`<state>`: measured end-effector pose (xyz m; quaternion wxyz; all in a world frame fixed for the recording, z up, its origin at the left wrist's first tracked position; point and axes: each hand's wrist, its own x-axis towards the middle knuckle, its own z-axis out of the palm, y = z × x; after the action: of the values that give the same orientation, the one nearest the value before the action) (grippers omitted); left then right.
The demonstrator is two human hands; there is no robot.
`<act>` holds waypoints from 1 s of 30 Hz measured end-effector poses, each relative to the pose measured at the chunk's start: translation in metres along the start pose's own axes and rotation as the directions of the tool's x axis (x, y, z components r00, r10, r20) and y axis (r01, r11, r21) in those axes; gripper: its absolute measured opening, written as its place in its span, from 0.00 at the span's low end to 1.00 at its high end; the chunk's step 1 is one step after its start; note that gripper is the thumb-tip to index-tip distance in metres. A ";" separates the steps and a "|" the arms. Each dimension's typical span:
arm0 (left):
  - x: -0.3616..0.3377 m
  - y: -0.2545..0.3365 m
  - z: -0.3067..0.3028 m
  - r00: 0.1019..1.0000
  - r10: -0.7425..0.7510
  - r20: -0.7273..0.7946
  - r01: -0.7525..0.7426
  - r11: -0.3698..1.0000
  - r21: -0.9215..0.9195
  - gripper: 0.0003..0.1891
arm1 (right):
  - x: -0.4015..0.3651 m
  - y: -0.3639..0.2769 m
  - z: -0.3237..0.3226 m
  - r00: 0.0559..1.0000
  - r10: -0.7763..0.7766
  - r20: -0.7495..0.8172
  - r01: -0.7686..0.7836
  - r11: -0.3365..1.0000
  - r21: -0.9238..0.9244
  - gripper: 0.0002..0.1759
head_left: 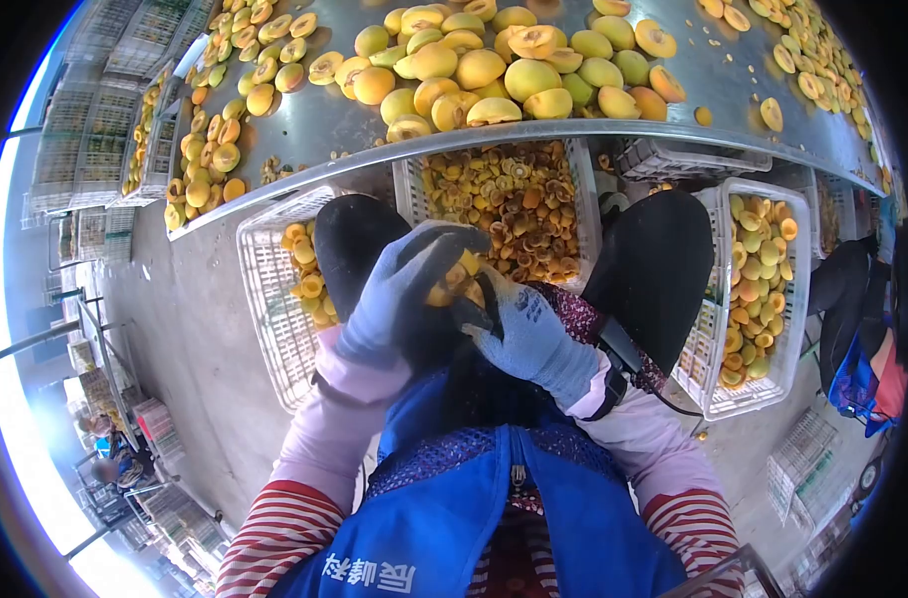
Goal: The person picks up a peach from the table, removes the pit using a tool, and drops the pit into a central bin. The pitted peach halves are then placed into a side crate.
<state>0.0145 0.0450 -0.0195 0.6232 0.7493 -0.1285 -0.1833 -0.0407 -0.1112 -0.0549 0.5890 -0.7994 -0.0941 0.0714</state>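
Both my hands wear blue-grey gloves with dark fingertips and meet above my lap. My left hand [406, 279] is closed around a yellow peach half [452, 284], which shows partly between the fingers. Against the same fruit, the fingers of my right hand [535, 334] are curled in. Whether a small tool sits in the right hand cannot be made out. Just beyond the hands, between my knees, stands a crate [585, 214] of brownish peach scraps [509, 199]. A pile of peach halves [484, 70] lies on the metal table [319, 115] in front.
White crates of peach halves stand beside my left leg [264, 309] and my right leg [713, 329]. The table's metal edge [374, 156] runs just past my knees. Another person [862, 339] sits at the right. Stacked crates [95, 140] are at the far left.
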 end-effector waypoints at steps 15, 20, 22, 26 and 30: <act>0.009 0.014 0.025 0.961 -0.266 -0.078 0.206 0.875 -0.437 0.12 | -0.011 0.019 0.003 0.943 0.258 0.211 -0.334 0.736 0.589 0.27; 0.013 -0.013 0.020 0.993 -0.013 -0.118 0.002 0.996 -0.094 0.12 | -0.016 0.009 0.005 0.818 0.305 0.489 -0.553 0.178 0.814 0.23; 0.014 -0.011 0.026 0.991 -0.080 -0.105 0.058 0.978 -0.198 0.12 | -0.016 0.005 0.005 0.802 0.209 0.560 -0.566 -0.038 0.824 0.25; 0.015 -0.011 0.027 0.993 -0.111 -0.032 0.088 0.910 -0.406 0.14 | -0.011 -0.002 -0.002 0.743 -0.004 0.669 -0.635 -0.318 0.704 0.29; 0.013 -0.024 0.035 0.993 -0.093 -0.075 0.057 0.921 -0.386 0.16 | -0.012 0.019 0.008 0.709 -0.232 0.666 -0.662 -0.543 0.516 0.34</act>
<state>0.0104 0.0133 -0.0496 0.7553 0.6252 -0.0330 -0.1941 -0.0532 -0.1124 -0.0753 0.8564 0.1689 0.0817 0.4809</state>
